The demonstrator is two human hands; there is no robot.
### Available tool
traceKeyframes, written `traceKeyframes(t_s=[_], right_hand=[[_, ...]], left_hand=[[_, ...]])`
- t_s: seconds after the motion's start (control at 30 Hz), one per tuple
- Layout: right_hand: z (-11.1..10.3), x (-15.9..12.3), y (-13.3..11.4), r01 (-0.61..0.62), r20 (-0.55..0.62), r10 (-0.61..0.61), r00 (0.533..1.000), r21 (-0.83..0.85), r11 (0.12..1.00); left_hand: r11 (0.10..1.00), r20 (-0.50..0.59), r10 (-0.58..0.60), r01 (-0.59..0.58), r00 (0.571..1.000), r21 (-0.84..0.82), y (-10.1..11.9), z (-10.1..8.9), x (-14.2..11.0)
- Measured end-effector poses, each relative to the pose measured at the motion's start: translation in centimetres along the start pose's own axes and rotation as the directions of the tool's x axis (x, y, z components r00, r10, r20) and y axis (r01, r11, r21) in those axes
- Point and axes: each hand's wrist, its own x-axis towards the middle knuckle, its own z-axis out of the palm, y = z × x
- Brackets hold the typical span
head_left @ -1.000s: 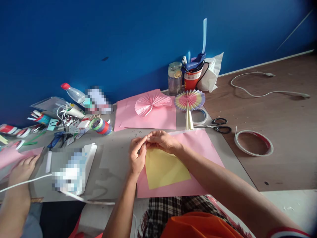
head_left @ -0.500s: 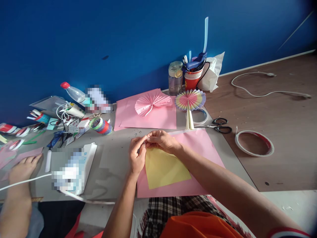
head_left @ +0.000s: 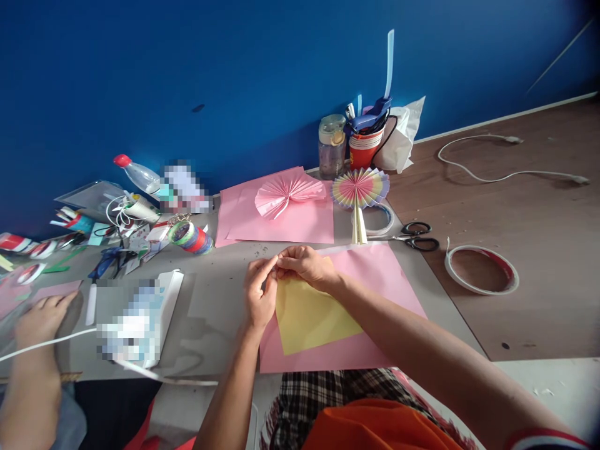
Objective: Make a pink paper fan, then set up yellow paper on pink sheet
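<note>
My left hand [head_left: 261,290] and my right hand [head_left: 307,265] meet at the upper left corner of a yellow sheet of paper [head_left: 314,315]. Fingers and thumbs of both are pinched closed at that corner, which they mostly hide. Under the yellow sheet lies a larger pink sheet of paper [head_left: 323,360]. Just beyond it, a pleated paper fan [head_left: 360,187] in pink, yellow and purple has a folded cream handle. A pink pleated paper fan [head_left: 290,192] rests on more pink sheets [head_left: 304,228] behind my hands.
Scissors [head_left: 415,237] and a tape roll [head_left: 482,290] lie at right. A jar [head_left: 332,147] and a red cup of tools [head_left: 365,147] stand by the blue wall. Stacked tape rolls [head_left: 192,237] sit left. Another person's hand [head_left: 44,319] rests at far left.
My hands keep almost the same pinch at the corner. The yellow sheet's lower edge has shifted very slightly. Little else differs.
</note>
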Motion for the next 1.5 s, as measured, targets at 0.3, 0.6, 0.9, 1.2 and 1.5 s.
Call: traceKeyframes(t_s=[0.3,0.6,0.9,1.2,1.5], right_hand=[[0.09,0.0,0.31,0.091,0.008,-0.091,0.996,-0.096,0.991],[0.11,0.16,0.57,0.128,-0.001,-0.128,0.992,-0.1,0.987],[0.32,0.21,0.92,0.155,-0.048,-0.164,0.985,-0.146,0.977],[0.49,0.23,0.68,0.175,-0.062,-0.19,0.98,-0.19,0.966],[0.73,-0.1,0.27,0.175,-0.055,-0.187,0.981,-0.178,0.968]], left_hand=[[0.999,-0.02,-0.034,0.033,0.999,-0.038,-0.06,0.03,0.13],[0.998,-0.037,-0.043,0.042,0.998,-0.046,0.04,0.05,0.2],[1.0,-0.032,0.004,-0.004,0.999,-0.003,0.17,0.06,0.16],[0.997,-0.026,-0.064,0.063,0.998,-0.046,0.25,0.02,0.24],[0.995,-0.021,-0.083,0.081,0.996,-0.06,0.55,-0.06,0.29]])
